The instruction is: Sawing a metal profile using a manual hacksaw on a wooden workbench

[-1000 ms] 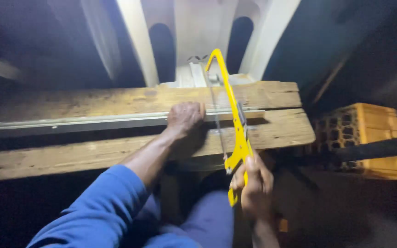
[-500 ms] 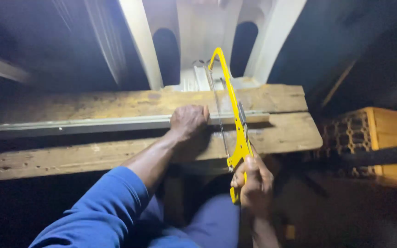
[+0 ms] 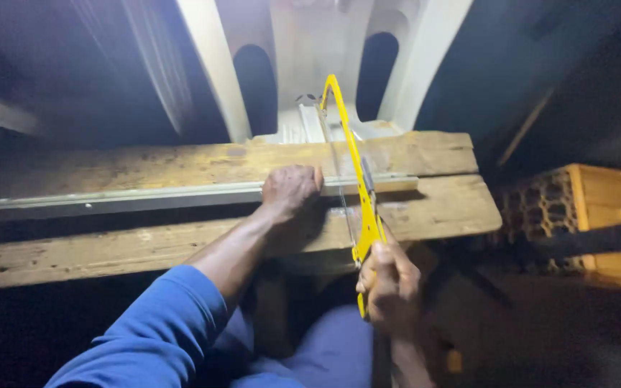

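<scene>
My right hand grips the handle of a yellow hacksaw, whose frame arches up and away from me. Its thin blade crosses a long pale metal strip that lies along two rough wooden planks. My left hand, in a blue sleeve, presses down on the strip just left of the blade. The strip's short end sticks out to the right of the saw.
A white plastic chair stands behind the planks, seemingly bearing them. An orange hollow brick sits at the right with a dark bar across it. My blue-trousered legs show below. The surroundings are dark.
The saw and my right hand have shifted slightly forward along the cut; my left hand stays pressed on the strip.
</scene>
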